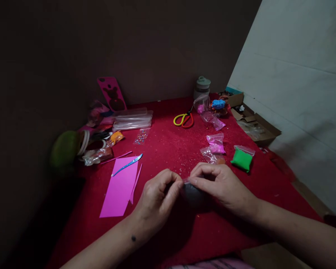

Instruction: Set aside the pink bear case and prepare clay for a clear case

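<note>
Dark clay packet, pinched at its top by both hands

Dark clay packet (194, 195) lies low on the red cloth (170, 149), between the two hands. Left hand (156, 198) and right hand (221, 185) each close thumb and fingertips narrowly on the clear plastic at its top edge; the dim light makes it hard to tell whether the film has parted. Best to hold close to the seam and pull evenly apart, clear of the green clay bag (241, 159) and pink sheet (120, 186)

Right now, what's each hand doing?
Left hand: closed, pinching the edge of the dark packet.
Right hand: closed on the same packet.
</note>
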Tool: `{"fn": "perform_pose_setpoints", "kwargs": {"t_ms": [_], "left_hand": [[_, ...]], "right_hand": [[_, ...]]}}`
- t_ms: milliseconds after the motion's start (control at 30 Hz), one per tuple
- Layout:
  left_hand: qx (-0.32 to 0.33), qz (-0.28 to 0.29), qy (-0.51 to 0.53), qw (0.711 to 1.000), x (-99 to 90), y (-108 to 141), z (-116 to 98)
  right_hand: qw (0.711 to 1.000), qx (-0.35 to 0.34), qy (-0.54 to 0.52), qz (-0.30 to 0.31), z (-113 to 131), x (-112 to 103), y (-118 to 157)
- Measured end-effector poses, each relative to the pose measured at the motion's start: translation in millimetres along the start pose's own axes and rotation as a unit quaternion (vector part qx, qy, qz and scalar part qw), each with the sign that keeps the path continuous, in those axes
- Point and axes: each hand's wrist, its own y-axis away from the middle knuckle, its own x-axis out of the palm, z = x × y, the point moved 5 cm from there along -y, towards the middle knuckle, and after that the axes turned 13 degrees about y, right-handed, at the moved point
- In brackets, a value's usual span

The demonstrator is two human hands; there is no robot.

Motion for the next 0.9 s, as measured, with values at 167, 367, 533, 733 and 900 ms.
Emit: {"fn": "perform_pose_setpoints", "kwargs": {"t_ms": [167, 367, 533, 733, 900], "left_hand": [[-0.017, 0.012, 0.024, 1.0, -3.1, -2.4, 1.9], [-0.028, -0.001, 0.027, 0.999, -7.3, -4.0, 8.3], [-0.033, 0.0, 0.019, 0.999, -6.0, -3.2, 13.6], [-0.064, 0.012, 0.052, 0.997, -1.9, -8.5, 16.3], [-0.053, 0.033, 0.012, 0.998, 0.6, -8.7, 18.1]], "right_hand": [[1.0, -0.002, 0.0, 0.012, -2.6, 2.3, -6.1], [0.999, -0.032, 0.016, -0.003, -1.6, 2.5, -10.2], [0.999, -0.026, 0.021, 0.007, -7.7, 5.8, -9.1], [0.999, -0.035, 0.034, 0.012, -11.8, 7.7, -10.8], [0.998, -0.028, 0.042, 0.028, -10.5, 10.5, -11.6]]}}
